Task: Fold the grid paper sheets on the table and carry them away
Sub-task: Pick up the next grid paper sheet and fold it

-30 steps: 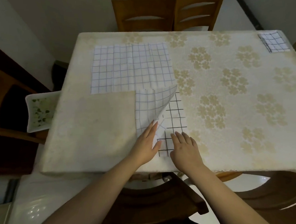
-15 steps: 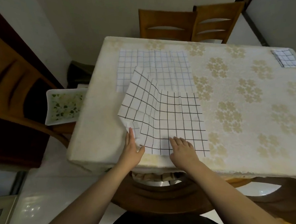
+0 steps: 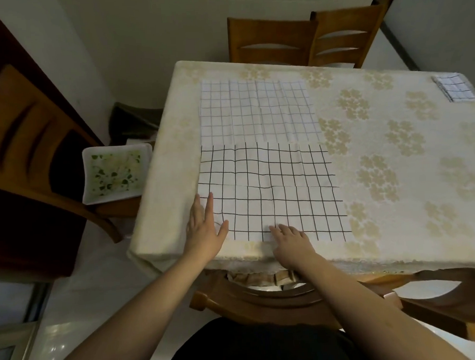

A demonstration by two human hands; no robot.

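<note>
Creased matt grid paper on flower-patterned cloth; wooden chairs, glossy floor

Plain wall; two wooden chairs; glossy floor.

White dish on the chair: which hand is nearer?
Left. The left hand lies flat at the near sheet's left edge, closest to the white dish; the right hand rests further right.

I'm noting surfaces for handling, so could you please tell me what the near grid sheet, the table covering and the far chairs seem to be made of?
Near grid sheet: thin matte paper, judging by sharp creases and slight ripples.
Table covering: probably cloth or soft vinyl, cream with a faintly shiny floral pattern; it drapes over the edges.
Far chairs: wood, brown with a smooth varnished look.
</note>
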